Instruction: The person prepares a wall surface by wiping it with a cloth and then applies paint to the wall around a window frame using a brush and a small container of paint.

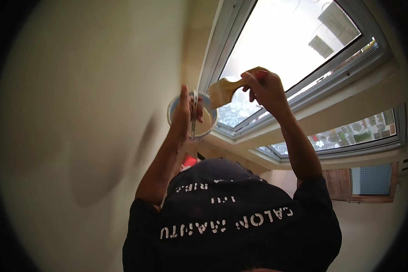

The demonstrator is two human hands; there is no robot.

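Observation:
In my left hand [183, 114] is a small round paint bucket [208, 128], its pale handle strap [194, 119] running past the fingers. Those fingers curl over the bucket's opening, while the thumb points up. Cream-coloured paint seems to lie inside. My right hand [268, 89] pinches the wooden handle of a wide flat paintbrush [223, 92]. The bristles point left and hang by the bucket's right rim; whether they touch it I cannot tell.
A cream wall [99, 113] rises close on the left, with shadows on it. Ahead and right is a grey-framed window [276, 41], with a second window [344, 133] below it. Something red [189, 160] shows low down, beside my dark shirt. A wood-framed panel [371, 181] is at the right.

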